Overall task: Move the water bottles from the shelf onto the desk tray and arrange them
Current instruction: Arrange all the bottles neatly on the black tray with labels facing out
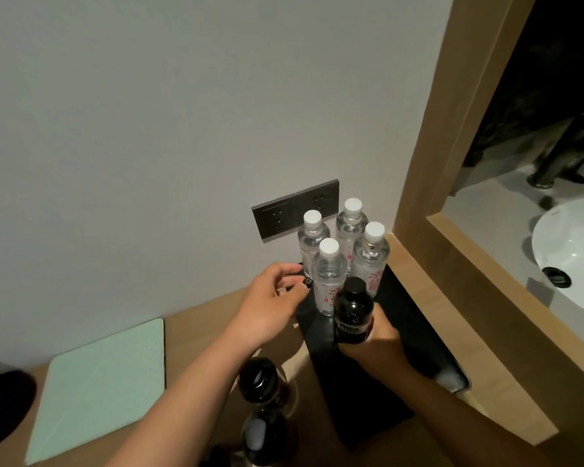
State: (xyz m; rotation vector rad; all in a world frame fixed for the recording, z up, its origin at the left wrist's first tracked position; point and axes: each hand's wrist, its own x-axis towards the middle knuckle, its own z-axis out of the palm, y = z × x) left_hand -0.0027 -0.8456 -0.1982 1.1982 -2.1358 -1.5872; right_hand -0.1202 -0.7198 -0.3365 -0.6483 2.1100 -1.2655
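R hand [378, 342] wraps 1 dark bottle [354, 310], black cap, upright, base on black tray [415, 335] just in front of the clear ones. L hand [267, 305] at tray's left edge, fingers loosely curled, tips at the near-left clear bottle; whether it actually grips, can't tell. Clear water bottles [329, 274]: 4, white caps, upright, packed 2x2 at tray's far end by the wall, touching or nearly so. Dark bottles off tray: 2 [262, 385], on desk [199, 318] beside tray's left side, near edge. Also: 1 pale green pad [105, 382] lying flat at left, 1 black double outlet plate [284, 214] on wall behind bottles, 1 white basin [573, 251] at right.
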